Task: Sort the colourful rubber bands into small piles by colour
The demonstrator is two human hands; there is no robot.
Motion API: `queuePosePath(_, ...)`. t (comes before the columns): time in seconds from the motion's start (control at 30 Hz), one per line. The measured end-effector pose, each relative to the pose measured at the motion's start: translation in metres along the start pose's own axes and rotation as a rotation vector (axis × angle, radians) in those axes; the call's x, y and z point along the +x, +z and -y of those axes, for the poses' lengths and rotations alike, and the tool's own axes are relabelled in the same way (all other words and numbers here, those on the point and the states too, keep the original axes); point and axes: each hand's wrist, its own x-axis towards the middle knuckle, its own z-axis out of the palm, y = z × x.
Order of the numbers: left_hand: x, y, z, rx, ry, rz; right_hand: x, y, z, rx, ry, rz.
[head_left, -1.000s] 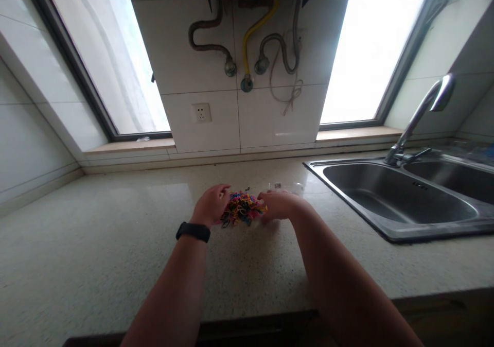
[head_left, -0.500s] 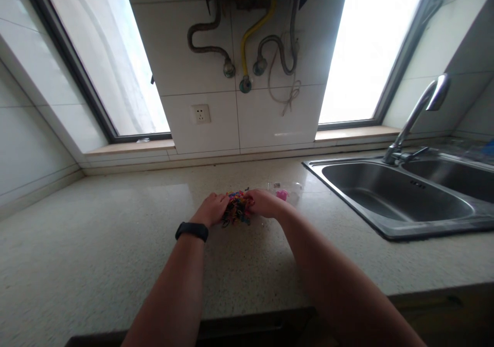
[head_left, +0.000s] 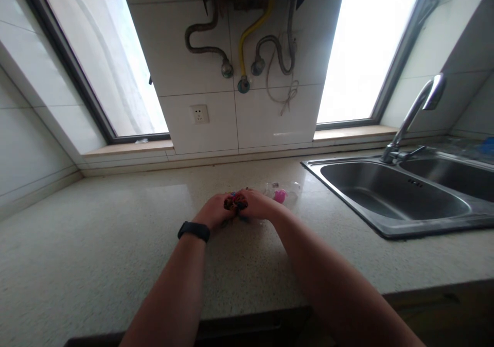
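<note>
A heap of small colourful elastic bands (head_left: 235, 201) lies on the speckled countertop (head_left: 96, 233). My left hand (head_left: 213, 211), with a black band on its wrist, and my right hand (head_left: 259, 205) are cupped together around the heap, fingers curled and closed on it from both sides. Only a small part of the heap shows between the fingers. Just right of my right hand sits a small clear plastic container (head_left: 287, 191) with something pink in it.
A steel double sink (head_left: 393, 197) with a tall tap (head_left: 412, 115) takes up the right side. A wall socket (head_left: 199, 114) and hoses (head_left: 247, 53) hang on the tiled wall behind. The counter's front edge (head_left: 250, 318) runs below my forearms.
Both hands have drawn inward, pushing the spread heap of bands into a tight clump between them. The pink-filled clear container has come into sight beside my right hand.
</note>
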Motion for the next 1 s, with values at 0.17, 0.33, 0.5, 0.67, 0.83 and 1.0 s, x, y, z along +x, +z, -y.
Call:
queuePosePath(0.17,0.002,0.000,-0.002,0.027,-0.040,-0.099,0.005,0.004,-0.006,0.109,0.072,-0.127)
queuePosePath(0.33,0.005,-0.002,-0.002,-0.090,-0.023,-0.280,0.007,-0.004,-0.009,0.275,0.118,-0.282)
queuePosePath(0.5,0.008,-0.001,-0.001,-0.312,-0.096,-0.370,0.009,-0.010,-0.008,0.308,0.135,-0.362)
queuePosePath(0.67,0.010,0.003,0.002,-0.406,-0.120,-0.372,0.012,-0.007,-0.011,0.314,0.122,-0.383)
queuePosePath(0.83,0.011,0.003,0.005,-0.340,-0.103,-0.337,0.016,-0.003,-0.016,0.373,0.088,-0.398)
queuePosePath(1.0,0.010,0.001,0.003,-0.192,-0.038,-0.313,0.012,-0.005,-0.016,0.364,0.013,-0.370)
